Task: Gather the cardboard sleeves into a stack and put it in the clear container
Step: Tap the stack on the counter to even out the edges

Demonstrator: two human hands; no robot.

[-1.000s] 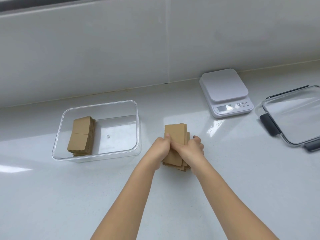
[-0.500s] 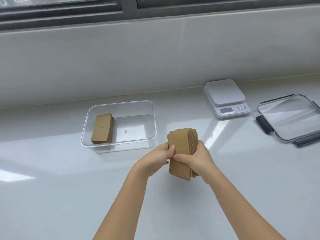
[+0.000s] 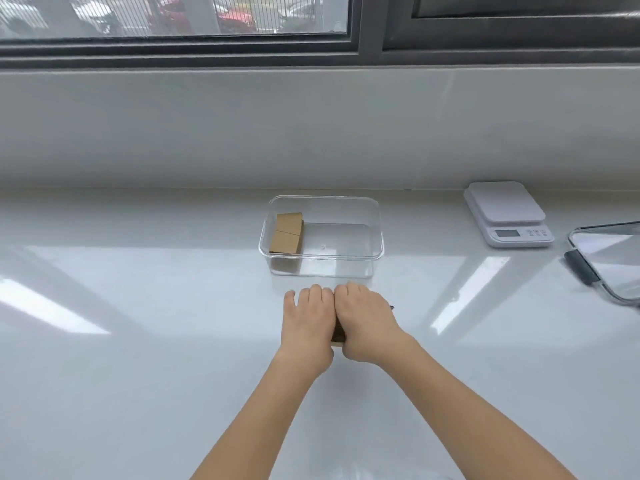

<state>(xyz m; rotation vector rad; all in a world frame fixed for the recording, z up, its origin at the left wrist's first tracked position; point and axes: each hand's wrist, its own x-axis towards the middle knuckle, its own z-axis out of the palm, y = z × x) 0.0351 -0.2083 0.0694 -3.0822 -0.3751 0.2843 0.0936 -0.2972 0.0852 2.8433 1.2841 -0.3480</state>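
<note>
Since the earlier frame both hands have carried the gathered stack forward to just short of the clear container (image 3: 322, 202), and the view has tilted up to take in the window.

Left side of the container: one stack of cardboard sleeves (image 3: 287, 233) already lies against the left wall; the remaining floor space to its right is bare.

Centre, near edge: the left hand (image 3: 306, 323) and right hand (image 3: 363, 323) are pressed side by side, knuckles up, fingers curled down and closed around the held stack (image 3: 338, 337). Only a dark sliver of it shows between the palms; its alignment cannot be judged.

Assessment: the step in hand is transfer into the container. Recommend keeping both-sided pressure so no sleeve slides out, lifting clear of the near rim, lowering beside the existing stack, and releasing only once seated.

Right: a kitchen scale (image 3: 507, 213) and a lid (image 3: 609, 258) stand well apart, unaffected.
</note>
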